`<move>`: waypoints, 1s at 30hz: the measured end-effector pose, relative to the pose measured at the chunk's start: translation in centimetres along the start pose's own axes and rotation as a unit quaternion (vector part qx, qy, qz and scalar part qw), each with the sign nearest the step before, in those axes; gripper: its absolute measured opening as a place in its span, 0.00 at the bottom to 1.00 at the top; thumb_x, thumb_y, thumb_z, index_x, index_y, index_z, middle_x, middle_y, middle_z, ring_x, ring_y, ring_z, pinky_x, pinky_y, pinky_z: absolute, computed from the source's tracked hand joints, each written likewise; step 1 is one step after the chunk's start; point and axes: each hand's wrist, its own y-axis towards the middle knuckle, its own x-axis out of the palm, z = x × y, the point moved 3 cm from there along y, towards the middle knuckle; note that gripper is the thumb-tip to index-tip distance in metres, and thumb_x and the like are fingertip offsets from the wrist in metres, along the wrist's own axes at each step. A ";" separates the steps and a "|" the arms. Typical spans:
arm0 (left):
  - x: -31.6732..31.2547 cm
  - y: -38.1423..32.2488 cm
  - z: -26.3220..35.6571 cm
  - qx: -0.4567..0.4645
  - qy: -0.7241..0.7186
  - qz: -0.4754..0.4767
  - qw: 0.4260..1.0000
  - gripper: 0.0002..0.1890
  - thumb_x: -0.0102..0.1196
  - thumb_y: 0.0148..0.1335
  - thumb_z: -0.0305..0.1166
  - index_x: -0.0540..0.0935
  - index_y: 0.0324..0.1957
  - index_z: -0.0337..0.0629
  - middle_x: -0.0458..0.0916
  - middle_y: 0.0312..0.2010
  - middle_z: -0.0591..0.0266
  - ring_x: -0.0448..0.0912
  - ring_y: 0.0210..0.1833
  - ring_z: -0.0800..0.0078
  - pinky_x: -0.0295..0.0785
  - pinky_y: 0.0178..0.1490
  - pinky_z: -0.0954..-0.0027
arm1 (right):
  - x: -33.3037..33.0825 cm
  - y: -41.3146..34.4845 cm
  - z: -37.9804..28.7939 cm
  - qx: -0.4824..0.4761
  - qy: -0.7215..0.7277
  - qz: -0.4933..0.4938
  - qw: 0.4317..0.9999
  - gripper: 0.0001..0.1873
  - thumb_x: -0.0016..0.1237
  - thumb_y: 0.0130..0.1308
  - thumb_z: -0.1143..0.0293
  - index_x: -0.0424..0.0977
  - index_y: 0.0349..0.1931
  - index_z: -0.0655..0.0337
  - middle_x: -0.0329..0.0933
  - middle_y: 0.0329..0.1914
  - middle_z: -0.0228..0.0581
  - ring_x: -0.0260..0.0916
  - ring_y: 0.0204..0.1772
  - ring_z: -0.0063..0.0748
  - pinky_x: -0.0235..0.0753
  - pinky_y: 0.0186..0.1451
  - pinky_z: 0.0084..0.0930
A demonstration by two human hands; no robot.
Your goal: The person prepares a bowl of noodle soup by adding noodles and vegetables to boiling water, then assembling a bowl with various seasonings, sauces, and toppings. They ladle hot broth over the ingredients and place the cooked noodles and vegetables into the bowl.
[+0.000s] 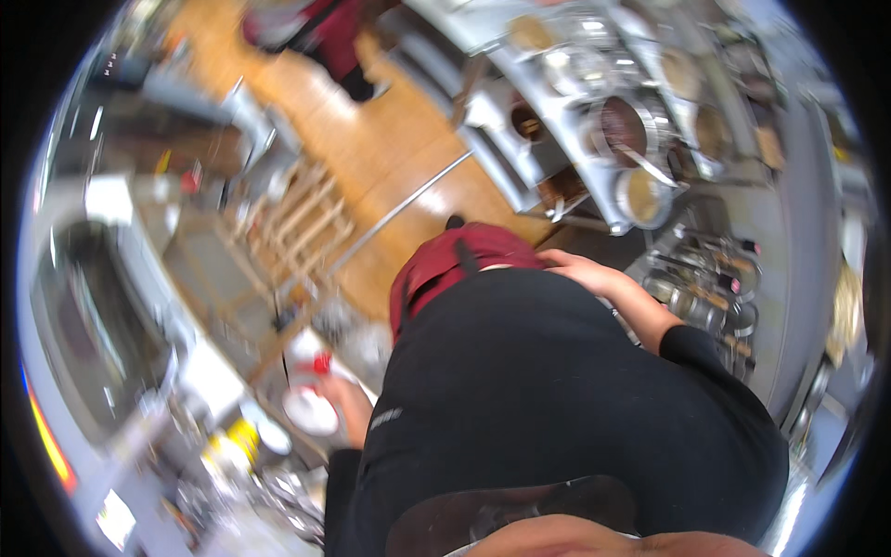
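My left hand (341, 400) is low at the left of my body, beside a round white object with a red part (311, 411); blur hides whether the fingers grip it. At my right hip, against the red apron (473, 250), rests my right hand (574, 268), its fingers partly hidden behind the black shirt and nothing visibly held. A steel pot (621, 132) with dark red contents and a ladle or spoon stands on the counter to the upper right. Near it is a round container of yellowish contents (642, 195).
Pans and utensils (703, 285) crowd the right side. A wooden rack (306, 219) stands on the left, near a sink-like basin (97, 327). Another person in dark red clothing (334, 35) is on the orange-brown floor ahead. Much of the view is blurred.
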 end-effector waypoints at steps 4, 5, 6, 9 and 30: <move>7.0 -9.2 1.0 -0.031 0.064 -0.199 0.977 0.15 0.51 0.69 0.30 0.77 0.55 0.36 0.80 0.44 0.55 0.79 0.39 0.65 0.76 0.41 0.63 | -11.3 -4.0 -14.3 -0.157 -0.216 0.294 0.918 0.22 0.54 0.68 0.62 0.78 0.59 0.63 0.81 0.54 0.55 0.79 0.59 0.52 0.77 0.64 0.42; 9.2 -11.7 2.5 -0.029 0.091 -0.260 0.961 0.14 0.51 0.69 0.29 0.77 0.54 0.36 0.80 0.43 0.55 0.79 0.38 0.66 0.75 0.40 0.63 | -15.2 -5.2 -15.7 -0.132 -0.187 0.436 0.870 0.19 0.54 0.66 0.65 0.80 0.55 0.63 0.82 0.50 0.55 0.81 0.56 0.52 0.78 0.62 0.42; 11.9 -14.2 4.0 -0.031 0.124 -0.325 0.937 0.13 0.50 0.68 0.29 0.78 0.52 0.36 0.80 0.41 0.56 0.78 0.36 0.67 0.74 0.39 0.64 | -19.4 -6.3 -15.7 -0.099 -0.206 0.549 0.804 0.18 0.53 0.66 0.66 0.80 0.54 0.62 0.83 0.47 0.55 0.82 0.53 0.54 0.79 0.59 0.45; 19.5 -20.5 8.4 -0.002 0.213 -0.501 0.839 0.10 0.50 0.67 0.26 0.78 0.48 0.37 0.79 0.36 0.58 0.76 0.32 0.69 0.72 0.35 0.66 | -33.4 -7.0 -9.2 0.130 -0.228 0.607 0.750 0.20 0.48 0.69 0.62 0.81 0.55 0.61 0.82 0.51 0.60 0.81 0.56 0.57 0.80 0.60 0.50; 59.9 -66.9 32.6 0.181 0.438 -0.875 0.097 0.09 0.61 0.54 0.15 0.85 0.37 0.36 0.82 0.35 0.65 0.79 0.37 0.77 0.71 0.42 0.75 | -35.0 -0.4 -5.4 -0.006 0.208 0.823 0.529 0.15 0.45 0.77 0.68 0.82 0.52 0.66 0.85 0.42 0.36 0.78 0.45 0.29 0.75 0.53 0.26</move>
